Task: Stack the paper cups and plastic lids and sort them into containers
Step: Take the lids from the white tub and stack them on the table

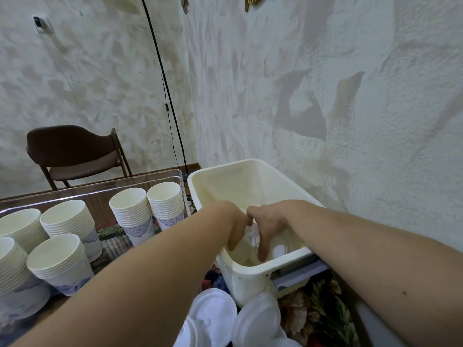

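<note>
A stack of plastic lids [251, 237] sits low inside the white bin [250, 272], near the bin's close wall, and both hands are reaching down into the bin around it. The left hand [235, 227] has its fingers curled down over the left side of the stack, and the right hand [265, 229] has its fingers and thumb curled round the right side, so both hands appear to grip the lids, though the fingertips are partly hidden behind the stack. A single flat lid [279, 251] lies on the bin floor just right of the hands.

The white bin stands at the right side of the table, close against the textured wall [350, 96]. Just in front of it, at the near edge, more loose lids [215, 314] lie overlapping on a flowered cloth [320, 311].

To the left of the bin a clear plastic box [105, 190] holds several stacks of paper cups [131, 214], standing upright with their mouths up; some carry a blue pattern low on the side.

Beyond the far edge of the table a brown chair [75, 151] stands on the floor, with a thin black lamp pole [162, 78] rising beside the corner of the room.
</note>
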